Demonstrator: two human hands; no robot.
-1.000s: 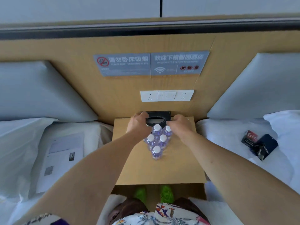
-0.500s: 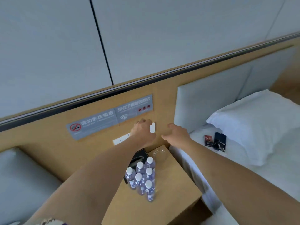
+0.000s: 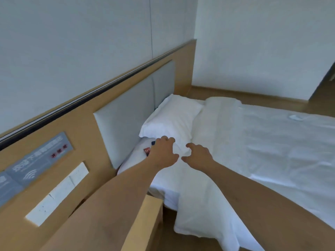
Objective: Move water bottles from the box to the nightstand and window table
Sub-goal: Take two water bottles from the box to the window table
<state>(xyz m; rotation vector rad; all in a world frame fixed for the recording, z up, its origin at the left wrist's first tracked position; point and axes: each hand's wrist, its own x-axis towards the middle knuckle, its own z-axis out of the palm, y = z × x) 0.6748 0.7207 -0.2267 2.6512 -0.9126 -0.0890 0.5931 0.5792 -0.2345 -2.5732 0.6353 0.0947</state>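
My left hand (image 3: 164, 153) and my right hand (image 3: 198, 155) are stretched out side by side over the near corner of the right bed, fingers spread, both holding nothing. Only the right front corner of the wooden nightstand (image 3: 145, 220) shows at the bottom, below my left forearm. No water bottles and no box are in view; my left arm covers most of the nightstand top.
A bed with white sheets (image 3: 262, 151) and a white pillow (image 3: 170, 120) fills the right. A small red packet (image 3: 147, 150) lies on the sheet beside my left hand. The wooden headboard panel carries grey signs (image 3: 36, 165) and white sockets (image 3: 58, 192). Wooden floor runs behind the bed.
The view has swung right, from the nightstand with its cluster of bottles to the right bed. Both hands left the bottles and now hover empty over the bed.
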